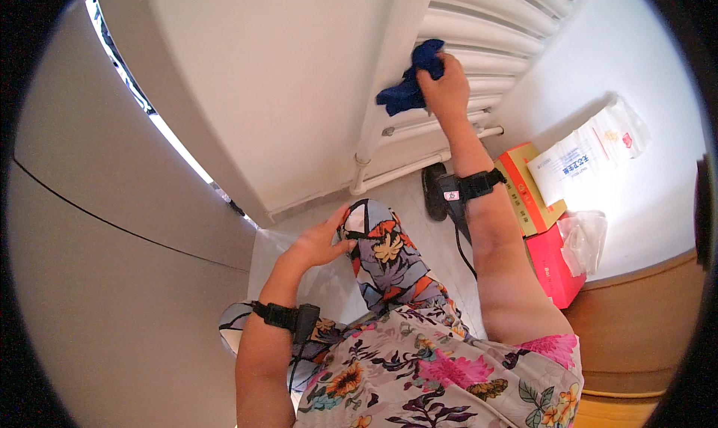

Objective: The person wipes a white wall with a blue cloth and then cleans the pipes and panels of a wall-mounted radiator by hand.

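Observation:
My right hand [447, 88] grips a dark blue cloth [406, 91] and presses it against the white radiator [477, 24], near its lower end. Part of the cloth hangs loose to the left, by the vertical white pipe [387, 63]. My left hand [317, 240] rests against the knee of my patterned trousers [387, 248], fingers spread, holding nothing. Its fingertips are partly hidden behind the knee.
A red and gold carton [521, 198], a pink-red box [552, 265] and a white plastic-wrapped pack [583, 153] bearing writing stand at right by the wall. A pipe [401, 172] runs low along the wall. A large grey panel [112, 316] fills the left.

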The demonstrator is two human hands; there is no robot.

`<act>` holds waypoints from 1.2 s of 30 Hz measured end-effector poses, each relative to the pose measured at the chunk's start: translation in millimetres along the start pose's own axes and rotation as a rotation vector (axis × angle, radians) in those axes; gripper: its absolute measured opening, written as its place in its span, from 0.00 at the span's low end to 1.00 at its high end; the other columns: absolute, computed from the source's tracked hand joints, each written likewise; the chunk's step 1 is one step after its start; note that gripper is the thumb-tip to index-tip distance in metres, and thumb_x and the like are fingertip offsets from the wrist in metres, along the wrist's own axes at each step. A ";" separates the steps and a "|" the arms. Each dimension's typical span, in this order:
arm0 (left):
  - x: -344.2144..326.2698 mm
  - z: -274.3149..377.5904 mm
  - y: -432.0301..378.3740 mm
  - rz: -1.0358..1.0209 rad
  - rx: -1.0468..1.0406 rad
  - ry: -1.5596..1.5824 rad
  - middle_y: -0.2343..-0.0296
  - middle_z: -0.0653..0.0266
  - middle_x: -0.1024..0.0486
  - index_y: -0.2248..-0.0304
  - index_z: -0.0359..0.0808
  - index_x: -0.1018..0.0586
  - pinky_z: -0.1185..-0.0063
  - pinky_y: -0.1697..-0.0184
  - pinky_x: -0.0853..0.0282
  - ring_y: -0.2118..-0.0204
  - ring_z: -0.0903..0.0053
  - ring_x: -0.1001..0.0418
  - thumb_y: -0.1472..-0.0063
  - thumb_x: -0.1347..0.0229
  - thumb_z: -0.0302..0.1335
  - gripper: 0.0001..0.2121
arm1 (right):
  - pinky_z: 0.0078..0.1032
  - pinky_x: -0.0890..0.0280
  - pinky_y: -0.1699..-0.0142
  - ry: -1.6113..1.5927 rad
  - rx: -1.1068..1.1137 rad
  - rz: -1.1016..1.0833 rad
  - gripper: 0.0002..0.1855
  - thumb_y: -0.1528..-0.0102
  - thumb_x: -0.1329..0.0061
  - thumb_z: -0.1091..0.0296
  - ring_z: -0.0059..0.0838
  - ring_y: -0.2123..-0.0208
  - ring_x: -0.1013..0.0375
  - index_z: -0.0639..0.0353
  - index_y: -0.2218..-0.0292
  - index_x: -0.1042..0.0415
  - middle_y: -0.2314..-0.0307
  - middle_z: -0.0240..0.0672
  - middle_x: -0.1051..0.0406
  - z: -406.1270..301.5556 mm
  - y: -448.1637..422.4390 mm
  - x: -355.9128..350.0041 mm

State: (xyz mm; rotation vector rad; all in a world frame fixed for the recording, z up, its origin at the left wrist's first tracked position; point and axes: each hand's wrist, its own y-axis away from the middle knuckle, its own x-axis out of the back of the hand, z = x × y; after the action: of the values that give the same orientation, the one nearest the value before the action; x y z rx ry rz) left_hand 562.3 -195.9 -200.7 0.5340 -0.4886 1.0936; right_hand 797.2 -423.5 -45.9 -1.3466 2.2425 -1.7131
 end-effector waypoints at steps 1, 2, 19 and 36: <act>-4.3 -8.1 -1.3 0.000 0.003 0.005 0.49 0.48 0.37 0.41 0.39 0.54 0.70 0.49 0.36 0.48 0.60 0.36 0.47 0.42 0.33 0.40 | 0.38 0.36 0.55 0.039 -0.022 0.010 0.25 0.56 0.49 0.57 0.47 0.60 0.31 0.59 0.57 0.32 0.61 0.45 0.32 6.2 -2.9 2.1; -8.7 -19.0 -2.8 0.026 -0.041 0.005 0.48 0.48 0.38 0.41 0.38 0.54 0.70 0.48 0.37 0.47 0.59 0.37 0.47 0.42 0.33 0.40 | 0.38 0.36 0.55 0.072 -0.125 0.027 0.25 0.56 0.49 0.57 0.47 0.59 0.31 0.59 0.57 0.32 0.61 0.46 0.31 10.4 -6.3 2.6; 1.7 6.8 2.2 -0.048 0.101 -0.128 0.48 0.46 0.39 0.40 0.40 0.56 0.69 0.44 0.42 0.46 0.55 0.39 0.47 0.42 0.36 0.42 | 0.36 0.36 0.54 0.043 -0.045 0.039 0.24 0.55 0.48 0.59 0.48 0.58 0.32 0.62 0.58 0.32 0.62 0.47 0.31 22.9 -10.1 1.5; -3.0 2.2 4.2 -0.048 0.100 -0.102 0.46 0.51 0.41 0.40 0.43 0.57 0.69 0.44 0.42 0.46 0.55 0.39 0.47 0.42 0.36 0.42 | 0.36 0.38 0.52 -0.052 -0.008 -0.023 0.26 0.56 0.47 0.60 0.48 0.57 0.33 0.63 0.56 0.34 0.61 0.48 0.32 14.3 -6.2 -2.3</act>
State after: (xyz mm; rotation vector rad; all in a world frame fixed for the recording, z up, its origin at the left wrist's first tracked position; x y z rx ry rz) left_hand 557.0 -197.8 -200.2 0.6885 -0.5093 1.0520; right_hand 809.3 -433.4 -47.8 -1.4077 2.2172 -1.6574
